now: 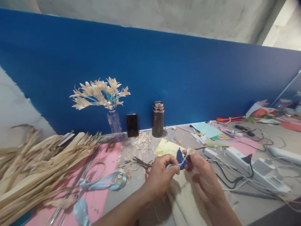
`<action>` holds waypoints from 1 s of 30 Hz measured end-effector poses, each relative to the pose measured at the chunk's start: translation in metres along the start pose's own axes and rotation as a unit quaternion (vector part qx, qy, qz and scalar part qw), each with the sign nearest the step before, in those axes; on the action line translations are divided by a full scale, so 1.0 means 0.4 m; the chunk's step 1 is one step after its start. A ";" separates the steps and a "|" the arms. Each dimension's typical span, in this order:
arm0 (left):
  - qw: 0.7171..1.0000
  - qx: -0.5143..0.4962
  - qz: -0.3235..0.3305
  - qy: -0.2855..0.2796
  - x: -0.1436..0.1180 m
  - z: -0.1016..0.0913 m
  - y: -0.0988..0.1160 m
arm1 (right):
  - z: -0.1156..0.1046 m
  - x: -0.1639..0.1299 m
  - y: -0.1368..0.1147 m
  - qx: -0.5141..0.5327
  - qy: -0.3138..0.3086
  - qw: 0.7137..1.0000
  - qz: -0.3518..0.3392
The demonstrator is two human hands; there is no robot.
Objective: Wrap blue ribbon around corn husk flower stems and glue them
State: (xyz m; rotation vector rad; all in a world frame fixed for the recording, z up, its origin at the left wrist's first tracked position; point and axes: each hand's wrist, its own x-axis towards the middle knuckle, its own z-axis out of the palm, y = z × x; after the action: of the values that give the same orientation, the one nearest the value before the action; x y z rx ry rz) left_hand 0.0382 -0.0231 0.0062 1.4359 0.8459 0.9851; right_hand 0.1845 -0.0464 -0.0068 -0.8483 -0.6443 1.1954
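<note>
Left hand: I see my left hand [162,172] pinching one end of a light blue ribbon strip [178,164], thumb and forefinger closed on it.
Right hand: my right hand [199,171] has its fingertips closed narrowly on the other end of the strip, with a pale husk bit [191,151] at the thumb.
Strip position: held above the table [237,204], near the front edge, middle.
Under the hands: yellow paper [166,147] and red-handled scissors [144,164] just beside the left hand.
Left side: pile of dry husks [35,166] on pink paper [103,175], with a loose blue ribbon [103,184].
Back edge: vase of husk flowers [114,121], phone [132,125], dark flask [158,119].
Right side: power strip [240,155] with cables.
</note>
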 end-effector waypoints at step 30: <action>0.970 0.220 0.103 0.030 -0.017 -0.001 0.011 | 0.011 0.006 -0.020 -0.006 0.023 0.998 0.057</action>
State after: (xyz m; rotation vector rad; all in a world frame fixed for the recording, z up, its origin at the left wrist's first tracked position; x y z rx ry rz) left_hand 0.0351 -0.0295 0.0100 1.9105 1.0172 1.0407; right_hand 0.1859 -0.0442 0.0024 -0.9298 -0.5717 1.2730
